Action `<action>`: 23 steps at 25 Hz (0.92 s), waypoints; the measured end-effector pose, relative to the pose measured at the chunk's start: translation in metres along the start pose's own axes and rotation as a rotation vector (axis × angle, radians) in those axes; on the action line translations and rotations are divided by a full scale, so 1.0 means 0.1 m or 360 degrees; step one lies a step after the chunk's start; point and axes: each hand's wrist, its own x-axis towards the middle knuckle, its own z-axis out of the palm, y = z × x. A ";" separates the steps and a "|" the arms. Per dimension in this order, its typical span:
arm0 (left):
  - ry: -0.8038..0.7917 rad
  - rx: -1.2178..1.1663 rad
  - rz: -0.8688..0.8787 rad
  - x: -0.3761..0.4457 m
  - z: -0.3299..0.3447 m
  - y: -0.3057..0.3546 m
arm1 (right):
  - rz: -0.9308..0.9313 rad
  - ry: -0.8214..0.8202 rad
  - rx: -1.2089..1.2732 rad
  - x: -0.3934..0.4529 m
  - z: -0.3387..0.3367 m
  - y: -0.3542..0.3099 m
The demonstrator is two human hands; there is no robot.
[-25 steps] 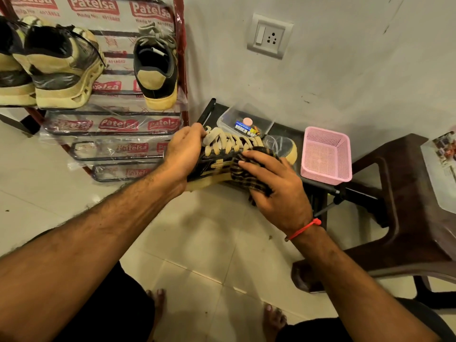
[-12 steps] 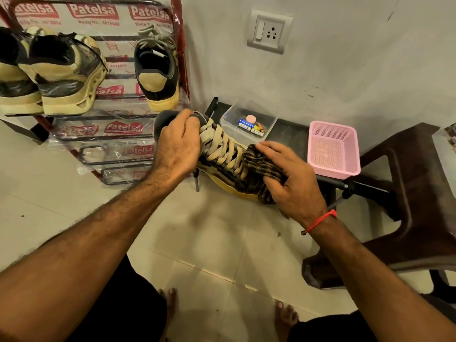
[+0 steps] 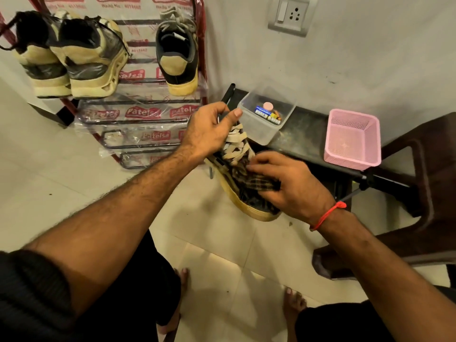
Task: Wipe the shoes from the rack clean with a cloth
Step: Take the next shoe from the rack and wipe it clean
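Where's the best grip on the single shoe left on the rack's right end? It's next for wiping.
Take the shoe by its heel collar, coming from the front: its heel faces outward, the open mouth lets fingers hook inside, and it stands apart from the pair at left.

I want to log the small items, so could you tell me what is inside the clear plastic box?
The clear plastic box holds a pink round cap and what look like batteries. The left hand hides its near-left corner.

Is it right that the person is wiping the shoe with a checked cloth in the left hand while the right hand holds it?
Not quite: the head view shows the right hand pressing the checked cloth on the shoe, while the left hand holds it.
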 end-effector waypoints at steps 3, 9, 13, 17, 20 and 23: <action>-0.0173 0.0177 -0.0007 -0.04 -0.02 -0.06 | -0.0065 -0.0258 -0.0011 -0.07 -0.03 -0.05; -0.0472 -0.0262 -0.0114 -0.11 0.05 0.06 | -0.0148 0.0380 0.0078 0.10 0.04 -0.19; -0.0348 0.0042 -0.0117 -0.08 0.04 -0.04 | -0.0279 -0.0563 -0.0047 -0.07 0.14 -0.24; -0.0400 0.0238 0.0026 -0.07 0.05 -0.02 | -0.0204 -0.0020 0.0153 -0.02 0.02 -0.19; -0.0402 -0.0084 -0.0095 -0.11 0.12 0.05 | -0.0183 0.0381 -0.0023 0.12 0.04 -0.23; -0.0295 -0.0093 -0.0271 -0.09 0.12 0.06 | -0.0182 0.0064 -0.0059 0.10 0.11 -0.29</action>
